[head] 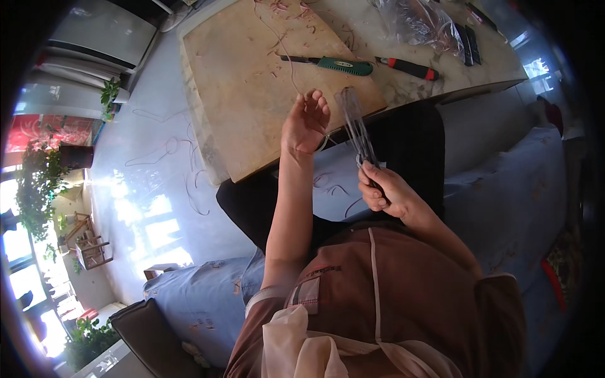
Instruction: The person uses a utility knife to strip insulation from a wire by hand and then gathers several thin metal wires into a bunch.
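Note:
My left hand [307,120] is raised palm up over the front of a tan board [236,104], its thumb and fingertip pinching a thin pinkish strand [289,56] that runs back across the board. My right hand [380,186], above my lap, grips the dark lower end of a long bundle of thin grey strips or prongs [355,118]; motion blur hides its exact kind. Beyond my hands, a green utility knife [346,65] lies on the board with its dark end to the left. A black and red cutter [410,68] rests to its right on the marbled tabletop [453,78].
Pinkish shavings [279,7] lie at the board's far edge. Clear plastic wrapping [420,23] and dark strips [467,43] sit at the back right. Loose strands [193,156] are scattered on the floor left of the table. Blue cloth [203,297] covers the seat around me.

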`<state>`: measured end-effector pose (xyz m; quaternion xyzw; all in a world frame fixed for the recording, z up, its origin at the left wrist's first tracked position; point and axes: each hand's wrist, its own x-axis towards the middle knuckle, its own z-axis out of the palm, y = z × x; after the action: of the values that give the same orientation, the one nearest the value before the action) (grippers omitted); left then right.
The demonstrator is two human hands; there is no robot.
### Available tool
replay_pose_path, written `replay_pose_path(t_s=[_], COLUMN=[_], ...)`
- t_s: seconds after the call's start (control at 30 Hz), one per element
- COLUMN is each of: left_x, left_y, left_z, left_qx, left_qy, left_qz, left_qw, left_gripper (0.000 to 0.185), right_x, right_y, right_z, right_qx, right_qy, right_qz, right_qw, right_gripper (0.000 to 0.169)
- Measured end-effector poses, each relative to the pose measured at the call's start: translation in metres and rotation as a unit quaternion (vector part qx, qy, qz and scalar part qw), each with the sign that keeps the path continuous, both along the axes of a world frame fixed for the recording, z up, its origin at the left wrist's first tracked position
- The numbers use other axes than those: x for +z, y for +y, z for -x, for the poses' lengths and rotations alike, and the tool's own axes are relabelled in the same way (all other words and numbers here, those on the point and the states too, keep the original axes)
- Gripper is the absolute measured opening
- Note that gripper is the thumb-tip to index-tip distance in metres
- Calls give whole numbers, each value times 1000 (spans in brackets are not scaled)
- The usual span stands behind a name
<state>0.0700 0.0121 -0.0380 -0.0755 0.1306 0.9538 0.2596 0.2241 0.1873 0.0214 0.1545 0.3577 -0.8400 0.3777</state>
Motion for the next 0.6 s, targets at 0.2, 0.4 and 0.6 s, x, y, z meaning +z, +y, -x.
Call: replay_pose_path(t_s=[0.2,0.4,0.6], left_x=[31,42,56], left_y=[-2,-7,4], left_z=[-4,-15,-19], left_qx=[72,72,124], left_qy=[111,129,121], left_qz=[239,119,216], left_qw=[962,982,961], left_gripper=[47,52,53], right_x=[-8,-8,-24], right_y=[-1,-17,-9], right_z=[4,0,9], right_qx=[94,131,182], right_qy=[-4,-30,92], right_qz=[-4,31,0], right_qw=[996,991,979], right_gripper=[26,22,32])
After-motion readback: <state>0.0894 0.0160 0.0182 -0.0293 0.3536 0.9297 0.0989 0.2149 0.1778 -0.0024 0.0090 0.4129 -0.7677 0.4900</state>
